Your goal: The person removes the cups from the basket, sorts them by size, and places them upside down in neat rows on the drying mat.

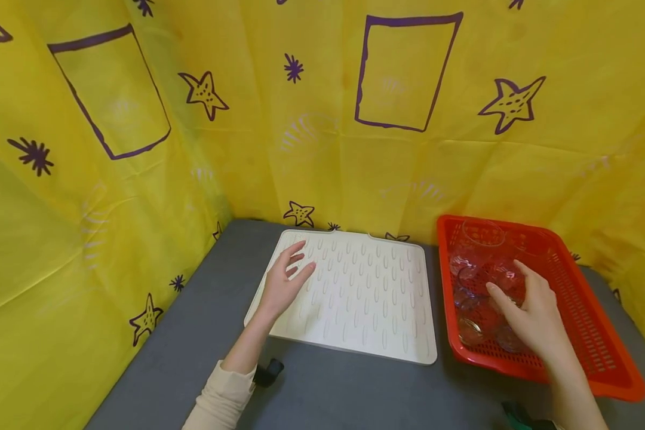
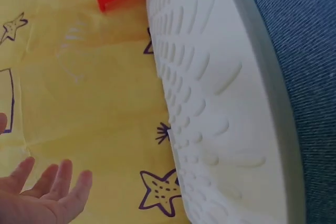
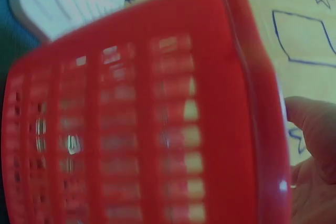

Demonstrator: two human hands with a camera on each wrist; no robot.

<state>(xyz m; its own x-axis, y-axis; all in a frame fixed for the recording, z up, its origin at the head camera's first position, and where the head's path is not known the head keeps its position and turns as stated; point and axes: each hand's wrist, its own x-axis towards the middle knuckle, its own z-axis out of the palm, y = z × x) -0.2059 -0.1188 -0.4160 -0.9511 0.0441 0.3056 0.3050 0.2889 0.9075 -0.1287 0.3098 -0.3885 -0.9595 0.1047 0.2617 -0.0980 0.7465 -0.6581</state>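
My left hand hovers above the left part of a white ridged draining tray, its fingers spread and relaxed with nothing in them. In the left wrist view, the fingers are loosely extended beside the tray. A red perforated plastic basket stands to the right, holding several clear round glass vessels. Over the basket is my right hand, thumb and index finger apart above the glassware and nothing gripped. The right wrist view shows that hand partly hidden behind the basket's rim.
A dark grey tabletop lies beneath the tray and basket. Yellow cloth with purple drawings hangs along the back and sides. A dark strap shows at the left wrist. A narrow gap separates the tray from the basket.
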